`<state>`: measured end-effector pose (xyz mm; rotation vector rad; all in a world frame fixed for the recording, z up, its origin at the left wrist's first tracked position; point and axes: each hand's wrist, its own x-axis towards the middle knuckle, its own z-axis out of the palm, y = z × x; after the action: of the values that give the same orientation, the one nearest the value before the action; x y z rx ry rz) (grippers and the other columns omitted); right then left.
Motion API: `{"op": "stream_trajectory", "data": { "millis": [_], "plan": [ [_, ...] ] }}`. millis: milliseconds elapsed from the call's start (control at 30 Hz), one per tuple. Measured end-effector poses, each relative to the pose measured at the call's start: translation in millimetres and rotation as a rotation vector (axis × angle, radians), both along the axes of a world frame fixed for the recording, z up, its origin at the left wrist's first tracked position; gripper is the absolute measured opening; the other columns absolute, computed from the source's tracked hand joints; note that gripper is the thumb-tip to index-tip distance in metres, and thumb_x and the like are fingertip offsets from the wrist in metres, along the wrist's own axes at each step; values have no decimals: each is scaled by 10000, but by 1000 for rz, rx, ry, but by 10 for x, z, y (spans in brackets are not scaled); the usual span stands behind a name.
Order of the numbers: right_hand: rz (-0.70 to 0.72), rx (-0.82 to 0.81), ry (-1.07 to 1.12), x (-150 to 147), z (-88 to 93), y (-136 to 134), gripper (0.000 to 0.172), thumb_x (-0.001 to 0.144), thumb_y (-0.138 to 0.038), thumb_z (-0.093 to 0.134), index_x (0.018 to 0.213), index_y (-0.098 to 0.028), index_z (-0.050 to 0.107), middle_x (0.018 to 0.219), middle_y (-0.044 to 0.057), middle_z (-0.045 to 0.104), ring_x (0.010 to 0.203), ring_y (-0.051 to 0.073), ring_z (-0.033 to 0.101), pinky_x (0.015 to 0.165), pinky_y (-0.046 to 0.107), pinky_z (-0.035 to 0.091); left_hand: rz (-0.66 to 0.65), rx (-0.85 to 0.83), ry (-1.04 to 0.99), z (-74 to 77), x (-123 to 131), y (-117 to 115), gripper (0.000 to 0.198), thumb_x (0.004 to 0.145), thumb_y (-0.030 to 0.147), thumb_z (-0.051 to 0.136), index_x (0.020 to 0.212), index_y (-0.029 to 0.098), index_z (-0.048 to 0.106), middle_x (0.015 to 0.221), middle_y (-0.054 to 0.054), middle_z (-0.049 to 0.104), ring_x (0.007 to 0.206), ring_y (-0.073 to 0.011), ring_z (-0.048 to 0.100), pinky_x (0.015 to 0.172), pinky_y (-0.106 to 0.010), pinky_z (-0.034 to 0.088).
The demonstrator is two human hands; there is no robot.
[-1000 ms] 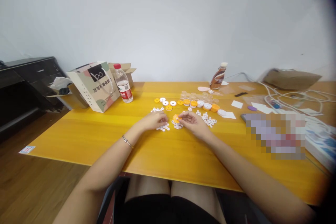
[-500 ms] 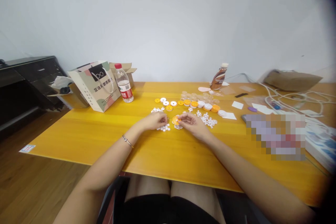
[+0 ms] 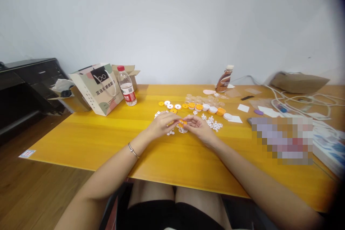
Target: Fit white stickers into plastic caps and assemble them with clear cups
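Observation:
My right hand [image 3: 198,125] pinches a round orange cap-like piece [image 3: 182,124] at its right edge, just above the table. From the left, my left hand [image 3: 165,125] reaches the same piece, its fingertips closed together at the rim; whatever they hold is too small to make out. Beneath the hands lies a little pile of white cut-out pieces [image 3: 182,130]. Small white discs [image 3: 170,133] are partly covered by my left hand. More white cut-out pieces [image 3: 215,125] lie right of my right hand.
Behind the hands runs a row of orange and white round pieces [image 3: 198,107], with clear round pieces [image 3: 205,99] farther back. A water bottle [image 3: 127,88] and paper bag [image 3: 98,88] stand left. A brown drink bottle [image 3: 224,79], cables [image 3: 285,97] and a blurred flat object [image 3: 283,140] are right.
My left hand has moved right from the small white discs to the orange piece. My right hand stays in place, and the orange piece is now partly covered by fingers.

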<state>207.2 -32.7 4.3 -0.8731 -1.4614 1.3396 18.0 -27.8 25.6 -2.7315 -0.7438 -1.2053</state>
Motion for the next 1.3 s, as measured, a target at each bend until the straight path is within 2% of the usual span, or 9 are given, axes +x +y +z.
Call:
{"op": "stream_trajectory", "data": {
  "millis": [167, 300, 733, 1033, 1300],
  "plan": [
    [21, -21, -4, -5, 23, -9, 279, 616, -308, 712, 841, -210, 579, 877, 9, 619, 760, 127, 585, 773, 307, 450, 21, 191, 92, -111, 14, 53, 119, 853, 214, 468, 886, 177, 576, 858, -31, 653, 785, -108, 575, 695, -245, 369],
    [19, -26, 11, -6, 38, -21, 281, 619, -309, 711, 846, -208, 581, 887, 10, 623, 769, 126, 583, 789, 311, 444, 72, 241, 159, -132, 17, 56, 141, 864, 249, 454, 871, 179, 576, 837, -31, 645, 767, -116, 548, 685, -259, 337],
    [4, -43, 23, -5, 31, -36, 297, 615, -339, 711, 854, -202, 602, 890, 19, 626, 797, 146, 584, 792, 325, 450, 113, 15, 247, -116, -8, 48, 254, 896, 312, 369, 914, 200, 597, 886, -49, 626, 827, -130, 533, 741, -286, 294],
    [1, -45, 18, -11, -20, -4, 283, 600, -297, 720, 839, -206, 596, 873, -1, 619, 778, 128, 580, 812, 320, 438, 93, -10, 278, -76, -13, 30, 244, 893, 293, 379, 925, 203, 604, 879, -39, 641, 825, -130, 530, 728, -287, 281],
    [-34, -41, 17, -14, -12, -7, 294, 583, -290, 724, 812, -204, 559, 832, -1, 597, 763, 130, 568, 772, 306, 438, 132, -28, 157, -8, -57, 25, 198, 872, 261, 421, 919, 192, 601, 916, -53, 630, 856, -137, 544, 743, -280, 323]
  ]
}}
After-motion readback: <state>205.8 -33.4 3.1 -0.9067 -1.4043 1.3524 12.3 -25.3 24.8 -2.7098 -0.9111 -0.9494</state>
